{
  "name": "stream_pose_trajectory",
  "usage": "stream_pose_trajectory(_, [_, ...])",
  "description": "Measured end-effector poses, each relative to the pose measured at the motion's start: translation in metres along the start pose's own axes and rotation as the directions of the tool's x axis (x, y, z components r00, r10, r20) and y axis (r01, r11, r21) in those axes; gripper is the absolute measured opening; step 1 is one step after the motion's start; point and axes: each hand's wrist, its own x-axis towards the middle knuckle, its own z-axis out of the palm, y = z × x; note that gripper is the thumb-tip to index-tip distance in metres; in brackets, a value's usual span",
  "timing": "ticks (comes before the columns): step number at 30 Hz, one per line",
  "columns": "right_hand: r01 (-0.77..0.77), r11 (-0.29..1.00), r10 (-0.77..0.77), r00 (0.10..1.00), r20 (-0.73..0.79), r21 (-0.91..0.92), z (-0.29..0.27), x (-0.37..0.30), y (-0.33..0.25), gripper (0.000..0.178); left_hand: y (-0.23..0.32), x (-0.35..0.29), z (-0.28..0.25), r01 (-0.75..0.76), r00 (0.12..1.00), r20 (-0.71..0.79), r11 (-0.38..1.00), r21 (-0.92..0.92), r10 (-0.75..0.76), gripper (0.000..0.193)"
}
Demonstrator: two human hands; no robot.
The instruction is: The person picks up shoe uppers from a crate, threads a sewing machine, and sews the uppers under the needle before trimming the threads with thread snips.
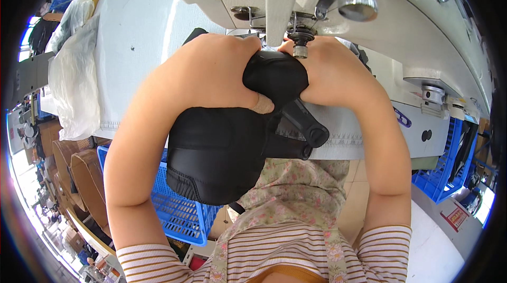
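We find the left hand [219, 69] clamped on a black padded piece [216, 143] between both hands; the right hand [330, 69] touches it, grip undeterminable. The sewing machine [422, 32] overhead hides fingertips. Leftward: clear plastic [76, 85], blue basket [177, 219].

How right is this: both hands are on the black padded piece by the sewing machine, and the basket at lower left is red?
One slip: the basket at lower left is blue, not red, as the head view shows. The left hand and right hand are on the black padded piece by the sewing machine.
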Motion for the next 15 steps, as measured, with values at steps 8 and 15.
stream_pose_trajectory(8, [0.017, 1.0, -0.017, 0.999, -0.039, 0.002, 0.0015, -0.0013, 0.0038, 0.037, 0.0034, 0.0021, -0.0035, 0.002, 1.0, 0.007, 1.0, -0.004, -0.002, 0.074])
stream_pose_trajectory(15, [0.011, 0.999, -0.01, 0.999, -0.033, 0.032, -0.0007, -0.0027, 0.0042, 0.037, 0.0043, 0.003, -0.005, -0.008, 1.0, 0.029, 1.0, 0.003, 0.008, 0.075])
